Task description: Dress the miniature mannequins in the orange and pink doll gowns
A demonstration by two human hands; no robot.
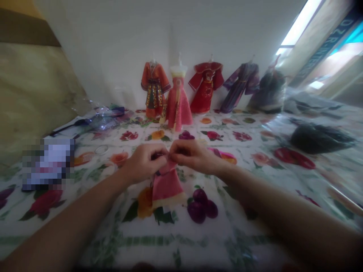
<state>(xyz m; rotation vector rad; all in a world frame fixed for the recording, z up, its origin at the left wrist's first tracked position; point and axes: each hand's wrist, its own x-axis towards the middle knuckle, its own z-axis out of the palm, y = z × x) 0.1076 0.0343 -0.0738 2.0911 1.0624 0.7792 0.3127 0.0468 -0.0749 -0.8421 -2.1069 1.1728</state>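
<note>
A small pink doll dress (168, 186) with a pale yellow hem hangs over the fruit-patterned tablecloth (198, 249), its hem toward me. My left hand (147, 162) pinches the upper part of the dress from the left. From the right, my right hand (191, 154) pinches the same upper part, its fingertips almost touching those of my left hand. Both hands are closed, and the fingers hide the top of the garment.
Behind stand an orange doll robe (154, 88), a pink doll gown (179, 102), a red doll dress (207, 87) and a purple doll robe (241, 87). A dark plastic-wrapped bundle (320, 138) lies right. Clear plastic (103, 117) and a blurred-out item (49, 164) are left.
</note>
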